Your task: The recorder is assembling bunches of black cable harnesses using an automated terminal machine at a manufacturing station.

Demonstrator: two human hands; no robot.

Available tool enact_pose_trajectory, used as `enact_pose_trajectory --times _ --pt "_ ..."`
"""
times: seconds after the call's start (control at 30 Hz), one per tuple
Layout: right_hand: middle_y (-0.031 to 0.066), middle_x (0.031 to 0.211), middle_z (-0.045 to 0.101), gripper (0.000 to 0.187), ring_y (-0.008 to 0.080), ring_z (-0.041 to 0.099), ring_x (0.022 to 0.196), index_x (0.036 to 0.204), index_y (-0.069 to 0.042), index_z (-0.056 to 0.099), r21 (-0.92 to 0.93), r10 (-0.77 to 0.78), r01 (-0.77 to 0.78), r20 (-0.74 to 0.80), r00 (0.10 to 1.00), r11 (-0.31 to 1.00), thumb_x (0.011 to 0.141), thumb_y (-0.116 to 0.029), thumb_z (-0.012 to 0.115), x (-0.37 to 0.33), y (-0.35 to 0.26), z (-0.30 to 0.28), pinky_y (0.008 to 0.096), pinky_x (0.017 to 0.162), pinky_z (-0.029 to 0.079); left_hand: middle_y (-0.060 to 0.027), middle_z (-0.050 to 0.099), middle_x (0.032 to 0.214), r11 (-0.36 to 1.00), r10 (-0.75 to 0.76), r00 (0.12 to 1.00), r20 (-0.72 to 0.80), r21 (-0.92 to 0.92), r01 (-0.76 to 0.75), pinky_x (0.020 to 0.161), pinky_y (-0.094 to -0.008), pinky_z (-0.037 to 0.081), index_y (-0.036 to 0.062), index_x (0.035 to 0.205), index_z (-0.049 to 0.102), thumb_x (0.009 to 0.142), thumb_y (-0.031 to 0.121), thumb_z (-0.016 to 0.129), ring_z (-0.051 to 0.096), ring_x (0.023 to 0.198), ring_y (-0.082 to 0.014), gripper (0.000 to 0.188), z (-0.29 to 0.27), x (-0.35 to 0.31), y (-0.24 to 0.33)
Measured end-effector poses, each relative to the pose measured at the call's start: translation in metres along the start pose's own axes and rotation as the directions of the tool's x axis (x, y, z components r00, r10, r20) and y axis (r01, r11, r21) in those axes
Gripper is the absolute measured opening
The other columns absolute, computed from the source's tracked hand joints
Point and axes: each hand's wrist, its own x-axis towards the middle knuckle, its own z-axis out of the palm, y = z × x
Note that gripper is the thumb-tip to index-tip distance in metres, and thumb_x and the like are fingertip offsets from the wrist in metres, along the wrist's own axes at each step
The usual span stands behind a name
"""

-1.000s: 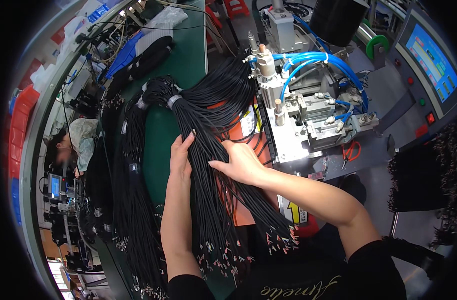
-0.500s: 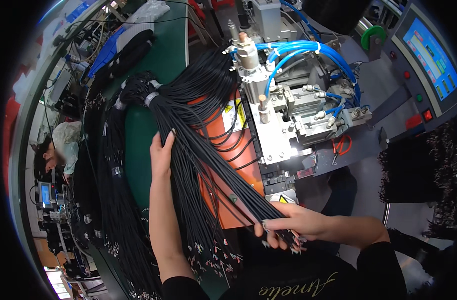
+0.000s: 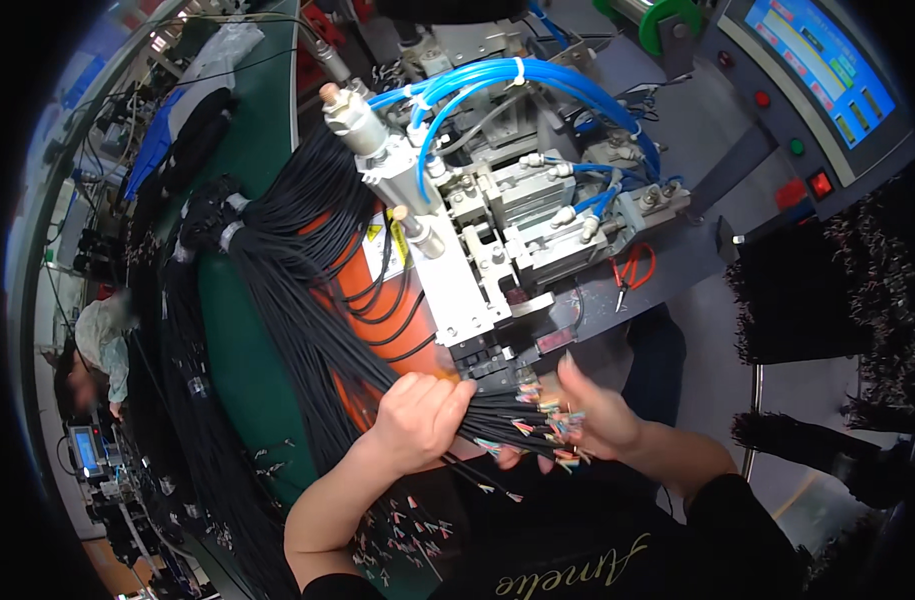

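Clamping: left hand (image 3: 417, 422) is gripping black cables (image 3: 307, 322)
Cupping: right hand (image 3: 605, 420) is curving, spread wide, around coloured wire ends (image 3: 549, 422)

Person wears a plain-black shirt (image 3: 667, 550) with pale-gold flowing script (image 3: 577, 568) across the front and black sleeves (image 3: 742, 525) ending near the elbows, leaving forearms (image 3: 342, 500), left hand (image 3: 422, 420) and right hand (image 3: 605, 415) bare.
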Motion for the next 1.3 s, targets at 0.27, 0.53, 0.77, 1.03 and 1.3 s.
enact_pose_trajectory --times 0.27,0.53,0.77,1.03,1.3 --pt "0.0123 0.095 0.067 0.028 0.0108 0.064 0.078 0.124 0.003 0.057 -0.373 -0.426 0.335 -0.194 0.884 0.865 0.099 -0.01 0.056 0.028 -0.009 -0.026 0.0216 0.065 0.052 -0.0042 0.055 0.064 0.986 -0.157 0.986 0.062 -0.042 0.16 0.055 -0.0361 0.041 0.0012 0.095 0.063 0.073 0.011 0.067 0.058 0.057 -0.0222 0.024 0.011 0.009 0.003" --pt "0.0105 0.099 0.066 0.018 0.0082 0.062 0.076 0.113 0.004 0.062 -0.493 -0.516 0.461 0.03 0.856 0.737 0.098 -0.003 0.057 0.038 -0.001 -0.024 0.0204 0.065 0.049 -0.0076 0.066 0.075 0.938 -0.268 0.96 -0.081 -0.25 0.241 0.057 -0.0352 0.044 0.0014 0.1 0.065 0.067 0.017 0.077 0.064 0.063 -0.0246 0.039 0.007 0.023 0.009" --pt "0.0093 0.096 0.065 0.011 0.0088 0.064 0.08 0.103 0.006 0.065 -0.447 -0.429 0.454 0.162 0.889 0.771 0.094 0.003 0.059 0.04 -0.01 -0.032 0.0199 0.067 0.051 -0.0082 0.07 0.082 0.85 -0.201 0.977 0.07 -0.483 0.209 0.062 -0.0345 0.046 0.0022 0.103 0.066 0.065 0.021 0.08 0.067 0.069 -0.0247 0.044 -0.004 0.016 -0.01" --pt "0.0108 0.103 0.063 0.007 0.01 0.065 0.081 0.098 0.006 0.064 -0.574 -0.438 0.32 -0.076 0.896 0.754 0.093 0.004 0.061 0.04 -0.011 -0.022 0.021 0.071 0.053 -0.0069 0.065 0.073 0.969 -0.181 0.983 0.002 -0.171 0.179 0.059 -0.0351 0.044 0.0005 0.103 0.065 0.069 0.02 0.078 0.061 0.061 -0.0247 0.041 0.005 0.03 0.016" --pt "0.0102 0.111 0.062 0.018 0.0106 0.066 0.078 0.109 0.002 0.065 -0.867 -0.818 0.47 0.386 0.426 -0.165 0.096 -0.009 0.062 0.049 0.015 -0.013 0.0215 0.068 0.052 -0.0051 0.055 0.065 0.977 -0.183 0.969 -0.169 -0.138 0.16 0.055 -0.0343 0.039 -0.0005 0.092 0.062 0.07 0.018 0.071 0.056 0.056 -0.0224 0.03 0.019 0.025 0.01"
